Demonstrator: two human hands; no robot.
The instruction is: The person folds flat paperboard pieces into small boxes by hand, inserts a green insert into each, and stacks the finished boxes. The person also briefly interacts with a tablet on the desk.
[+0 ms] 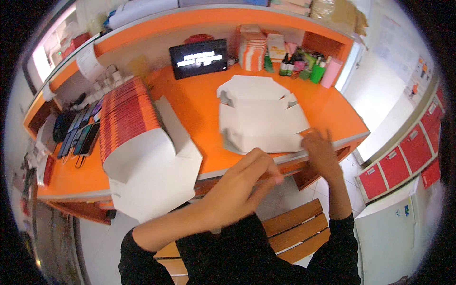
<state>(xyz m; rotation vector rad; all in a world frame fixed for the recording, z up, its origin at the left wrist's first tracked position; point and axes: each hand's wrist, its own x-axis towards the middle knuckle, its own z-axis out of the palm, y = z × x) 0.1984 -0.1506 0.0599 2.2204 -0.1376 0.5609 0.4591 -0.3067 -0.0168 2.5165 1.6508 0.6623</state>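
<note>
An unfolded white cardboard box blank (pixel 266 118) lies on the orange desk, its flaps and cut corners partly raised. My right hand (pixel 323 154), blurred by motion, is at its near right corner with the fingers apart; whether it touches the card I cannot tell. In front of the desk edge hovers my left hand (pixel 249 183), its fingers bent and the tips near the thumb; anything between them is hidden. To the left stands a stack of red and orange striped card (pixel 128 116), with a white blank (pixel 156 185) jutting past the near edge.
Behind the blank are a dark screen (pixel 199 59), striped packages (pixel 252 50), small bottles (pixel 287 65) and a pink cylinder (pixel 331 73). Several phones (pixel 83 130) with cables lie at the left. A slatted wooden seat (pixel 297 228) is below me; red lockers (pixel 394 168) line the right.
</note>
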